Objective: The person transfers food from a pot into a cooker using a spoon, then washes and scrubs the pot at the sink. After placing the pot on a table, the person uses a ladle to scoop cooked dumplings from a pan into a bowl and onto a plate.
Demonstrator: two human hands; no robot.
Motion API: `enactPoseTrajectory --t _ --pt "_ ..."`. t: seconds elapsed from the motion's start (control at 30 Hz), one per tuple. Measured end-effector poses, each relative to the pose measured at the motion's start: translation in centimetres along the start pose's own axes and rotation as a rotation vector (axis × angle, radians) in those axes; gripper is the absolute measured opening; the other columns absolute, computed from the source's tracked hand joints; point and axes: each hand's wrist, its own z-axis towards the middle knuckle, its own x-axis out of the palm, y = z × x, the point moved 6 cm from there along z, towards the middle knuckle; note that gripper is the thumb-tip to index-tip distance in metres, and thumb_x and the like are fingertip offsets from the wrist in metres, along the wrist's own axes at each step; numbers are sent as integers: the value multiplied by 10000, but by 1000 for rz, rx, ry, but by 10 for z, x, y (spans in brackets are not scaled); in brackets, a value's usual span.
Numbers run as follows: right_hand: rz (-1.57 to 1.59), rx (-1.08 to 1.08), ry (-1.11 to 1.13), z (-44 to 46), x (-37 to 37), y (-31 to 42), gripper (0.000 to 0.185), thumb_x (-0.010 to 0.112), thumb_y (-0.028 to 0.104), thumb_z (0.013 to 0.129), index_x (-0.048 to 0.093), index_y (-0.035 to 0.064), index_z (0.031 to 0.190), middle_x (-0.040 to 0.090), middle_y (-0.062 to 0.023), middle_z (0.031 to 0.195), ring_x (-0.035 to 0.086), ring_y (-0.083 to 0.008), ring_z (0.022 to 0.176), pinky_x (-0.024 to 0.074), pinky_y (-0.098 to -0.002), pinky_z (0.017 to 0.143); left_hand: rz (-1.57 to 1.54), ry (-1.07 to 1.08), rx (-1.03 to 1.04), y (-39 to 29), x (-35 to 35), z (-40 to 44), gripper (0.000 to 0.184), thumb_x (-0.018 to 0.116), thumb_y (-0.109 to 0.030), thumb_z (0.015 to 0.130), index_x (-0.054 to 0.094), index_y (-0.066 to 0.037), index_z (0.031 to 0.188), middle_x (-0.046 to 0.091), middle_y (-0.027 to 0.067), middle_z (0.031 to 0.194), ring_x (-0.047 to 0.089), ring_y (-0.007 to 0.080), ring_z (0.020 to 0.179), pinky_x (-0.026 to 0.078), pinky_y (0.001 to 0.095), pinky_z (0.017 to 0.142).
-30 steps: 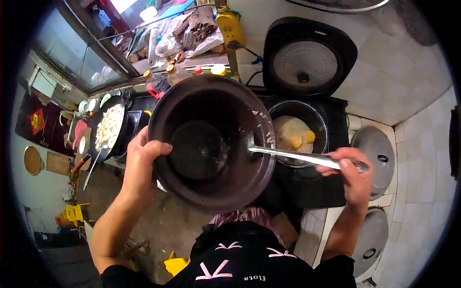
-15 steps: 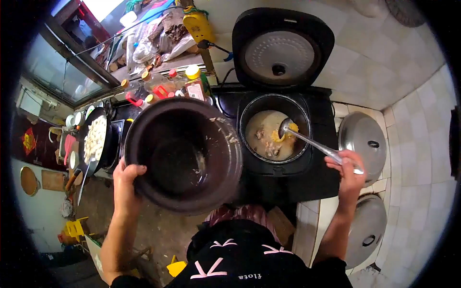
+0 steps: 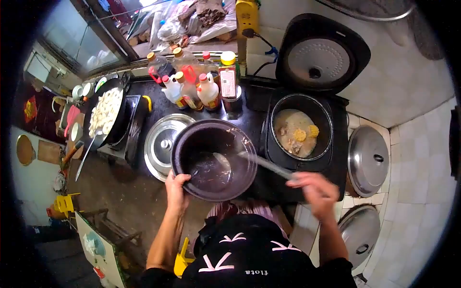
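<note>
My left hand [image 3: 176,193] grips the near-left rim of a dark, deep pot [image 3: 214,126], tilted so its inside shows. Bits of food stick to its inner wall, and a little liquid seems to lie at the bottom. In my right hand [image 3: 317,191] is the handle of a metal ladle [image 3: 273,166], blurred by motion, its bowl inside the dark pot. To the right stands an open rice cooker [image 3: 328,149] with its lid [image 3: 319,57] raised. Pale broth, corn pieces [image 3: 299,135] and what looks like meat fill part of its inner pot.
A steel lid [image 3: 153,149] lies left of the dark pot. Behind stand several sauce bottles [image 3: 209,93]. Far left, a wok [image 3: 120,113] of pale pieces sits on a stove, its spatula handle [image 3: 85,161] sticking out. Large lidded pots [image 3: 367,161] line the right side.
The dark pot has moved down and away from the cooker, uncovering the steel lid and bottles. My right hand has brought the ladle from the cooker into the dark pot; corn stays in the broth.
</note>
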Motion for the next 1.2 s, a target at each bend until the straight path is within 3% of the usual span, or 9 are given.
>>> enactPoseTrajectory --t 0.1,0.17,0.47,0.57,0.73,0.87,0.97,1.1,1.2 --pt "-285 -416 312 -7 81 10 274 591 -78 774 655 1 1028 651 -160 1111 661 -302 946 532 -388 861 -75 -5 -17 25 -21 7 379 570 -17 717 555 7 1095 630 83 980 611 184 845 520 318 776" --pt "-275 -415 500 -5 116 4 384 622 -32 737 611 30 1116 595 -141 1199 629 -296 983 516 -373 856 -68 1 5 33 -27 7 379 574 -19 718 562 5 1096 630 71 977 606 178 857 506 312 794" --pt "-370 -466 775 0 189 -54 207 627 128 806 597 37 990 567 -109 958 566 -286 858 472 -381 764 -115 6 17 38 -30 -4 431 564 -16 718 547 9 1148 614 72 1013 597 182 860 497 308 803" --pt "-372 -446 781 0 183 -49 353 662 277 808 609 45 1069 586 -114 1019 554 -308 949 432 -430 875 -123 -4 31 43 -37 -5 435 555 -11 711 551 12 1145 611 59 976 594 180 858 491 291 797" --pt "-427 -564 627 66 109 7 310 682 249 738 616 73 984 615 -99 968 575 -289 925 449 -417 838 -146 -10 57 48 -39 -5 449 563 -21 707 539 4 1154 607 65 1011 586 181 887 479 294 822" --pt "-936 -801 -181 177 -24 47 163 531 88 837 640 19 936 653 -143 953 619 -303 904 488 -418 857 -175 -63 46 70 -52 -8 445 589 -44 723 537 -12 1164 604 57 1011 578 187 921 464 322 868" --pt "-1138 -595 -682 243 -105 43 298 484 261 959 619 32 1094 645 -122 1089 567 -312 1040 433 -425 934 -196 -57 42 83 -47 -13 423 604 -40 749 541 -25 1167 610 56 1021 586 185 932 466 328 866" --pt "-1163 -298 -555 291 -149 -1 451 436 430 966 600 65 1175 631 -121 1152 550 -347 1078 394 -470 965 -199 -77 19 95 -41 -18 401 631 -52 788 549 -35 1181 621 54 1048 591 180 936 469 321 865" --pt "-1149 -240 -522 282 -154 13 458 415 456 968 662 72 989 635 -124 1084 553 -353 1020 412 -481 899 -192 -120 -84 109 -45 -19 391 640 -56 801 554 -41 1183 622 48 1047 593 178 926 475 323 855"
